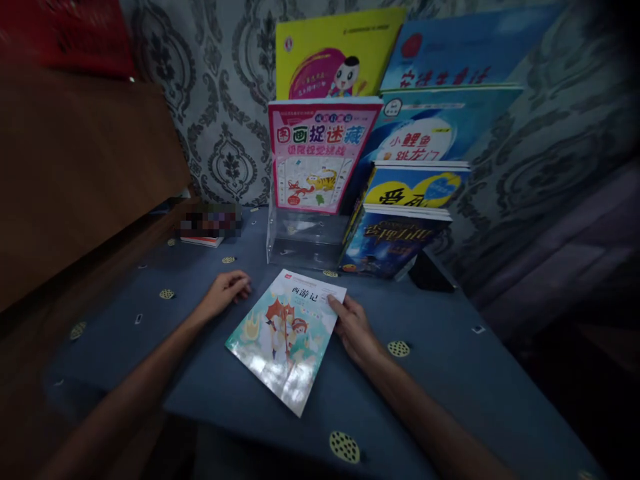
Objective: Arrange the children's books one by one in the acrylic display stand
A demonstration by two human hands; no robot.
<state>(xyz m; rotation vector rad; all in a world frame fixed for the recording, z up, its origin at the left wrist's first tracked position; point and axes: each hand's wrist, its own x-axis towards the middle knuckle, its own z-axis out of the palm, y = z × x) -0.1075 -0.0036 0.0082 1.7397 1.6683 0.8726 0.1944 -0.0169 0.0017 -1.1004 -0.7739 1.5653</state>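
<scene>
A thin picture book (293, 343) with a white and turquoise cover lies at an angle before me, its figure holding a red umbrella-like shape. My right hand (353, 323) grips its upper right edge, thumb on the cover and fingers beneath. Left of the book, apart from it, my left hand (227, 292) rests near the table with its fingers curled in and nothing visible in them. Behind the book stands a clear acrylic book rack (305, 240). A pink book (323, 157) stands in its left column, and a dark blue book (395, 243) is lowest on the right.
A yellow book (340, 53), a light blue book (425, 127) and others fill the upper tiers. A small book stack (203, 240), partly blurred out, lies at the back left. A black flat object (433, 275) sits right of the rack. The tablecloth (190, 360) is grey-blue.
</scene>
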